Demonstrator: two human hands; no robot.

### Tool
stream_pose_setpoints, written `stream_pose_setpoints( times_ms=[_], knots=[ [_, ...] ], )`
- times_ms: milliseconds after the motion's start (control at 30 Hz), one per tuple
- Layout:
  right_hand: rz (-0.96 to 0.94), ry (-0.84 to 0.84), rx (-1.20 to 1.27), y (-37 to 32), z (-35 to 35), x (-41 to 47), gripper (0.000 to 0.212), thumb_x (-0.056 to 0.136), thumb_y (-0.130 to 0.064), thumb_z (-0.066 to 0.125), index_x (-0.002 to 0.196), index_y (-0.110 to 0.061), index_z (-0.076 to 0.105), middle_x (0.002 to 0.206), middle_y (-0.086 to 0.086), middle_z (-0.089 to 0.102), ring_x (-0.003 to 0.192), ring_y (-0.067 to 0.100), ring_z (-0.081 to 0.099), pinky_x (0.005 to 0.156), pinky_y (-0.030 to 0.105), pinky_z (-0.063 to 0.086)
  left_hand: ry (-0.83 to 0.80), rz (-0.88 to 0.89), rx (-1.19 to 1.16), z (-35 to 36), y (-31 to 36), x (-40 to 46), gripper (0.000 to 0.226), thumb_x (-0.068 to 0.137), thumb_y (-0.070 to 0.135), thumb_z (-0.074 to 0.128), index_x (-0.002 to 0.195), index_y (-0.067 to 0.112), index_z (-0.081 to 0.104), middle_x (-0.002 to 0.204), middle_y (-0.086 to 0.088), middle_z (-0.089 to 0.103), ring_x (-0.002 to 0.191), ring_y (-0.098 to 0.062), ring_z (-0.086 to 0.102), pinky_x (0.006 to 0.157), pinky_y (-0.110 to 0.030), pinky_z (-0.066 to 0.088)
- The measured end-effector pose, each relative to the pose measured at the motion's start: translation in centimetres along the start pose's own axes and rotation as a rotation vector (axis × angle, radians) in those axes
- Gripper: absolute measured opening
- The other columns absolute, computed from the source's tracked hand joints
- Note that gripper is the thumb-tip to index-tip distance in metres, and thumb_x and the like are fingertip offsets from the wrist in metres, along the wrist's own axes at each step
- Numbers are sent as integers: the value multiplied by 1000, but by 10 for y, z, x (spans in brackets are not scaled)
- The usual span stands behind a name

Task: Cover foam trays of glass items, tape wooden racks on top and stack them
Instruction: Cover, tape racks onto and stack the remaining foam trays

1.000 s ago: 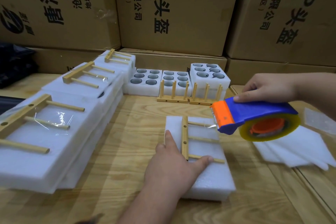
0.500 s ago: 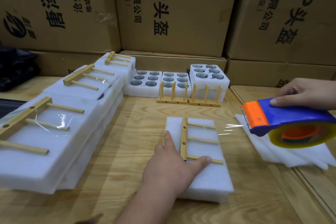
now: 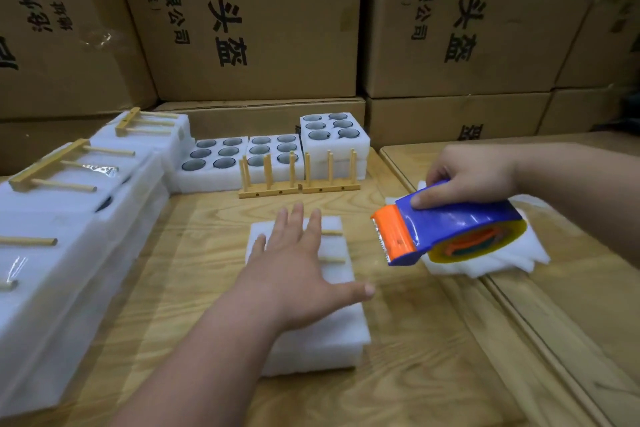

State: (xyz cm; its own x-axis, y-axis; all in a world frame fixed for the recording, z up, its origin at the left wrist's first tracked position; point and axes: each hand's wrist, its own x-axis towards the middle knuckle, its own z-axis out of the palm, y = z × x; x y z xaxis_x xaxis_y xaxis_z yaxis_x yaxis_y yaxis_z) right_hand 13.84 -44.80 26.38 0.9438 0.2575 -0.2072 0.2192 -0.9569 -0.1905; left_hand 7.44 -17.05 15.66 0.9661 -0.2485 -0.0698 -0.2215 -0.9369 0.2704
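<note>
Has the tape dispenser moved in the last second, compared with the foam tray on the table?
Yes. The tape dispenser pulled right, off the covered foam tray, and now sits beside its right edge, gripped by the right hand.

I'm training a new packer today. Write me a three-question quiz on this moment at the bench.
1. True or false: the right hand holds the tape dispenser.
2. How many open foam trays with glasses stand at the back? A) one B) three C) five
3. Fill in: the left hand lies spread over the covered tray and its ____.

Key: 1 true. 2 B. 3 wooden rack.
</note>
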Motion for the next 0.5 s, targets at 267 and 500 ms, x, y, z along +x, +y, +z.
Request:
stream_pose_setpoints(
  times_ms=[267, 500],
  knots=[
    [-4, 5, 73, 12, 5, 4, 55, 85, -69, 60, 81, -16, 74, 71, 2, 72, 56, 9, 62, 57, 27, 47, -156, 19, 187, 5, 4, 19, 121, 61, 101, 41, 158, 46, -4, 168, 11, -17, 154, -11, -17, 123, -51, 7],
    [-37, -11, 5, 11, 19, 14, 58, 81, -74, 60, 81, -18, 73, 74, 0, 72, 66, 14, 66, 59, 28, 47, -140, 120, 301, 11, 18, 36, 128, 62, 101, 36, 160, 32, -9, 169, 5, -16, 153, -14, -22, 124, -53, -10]
  ],
)
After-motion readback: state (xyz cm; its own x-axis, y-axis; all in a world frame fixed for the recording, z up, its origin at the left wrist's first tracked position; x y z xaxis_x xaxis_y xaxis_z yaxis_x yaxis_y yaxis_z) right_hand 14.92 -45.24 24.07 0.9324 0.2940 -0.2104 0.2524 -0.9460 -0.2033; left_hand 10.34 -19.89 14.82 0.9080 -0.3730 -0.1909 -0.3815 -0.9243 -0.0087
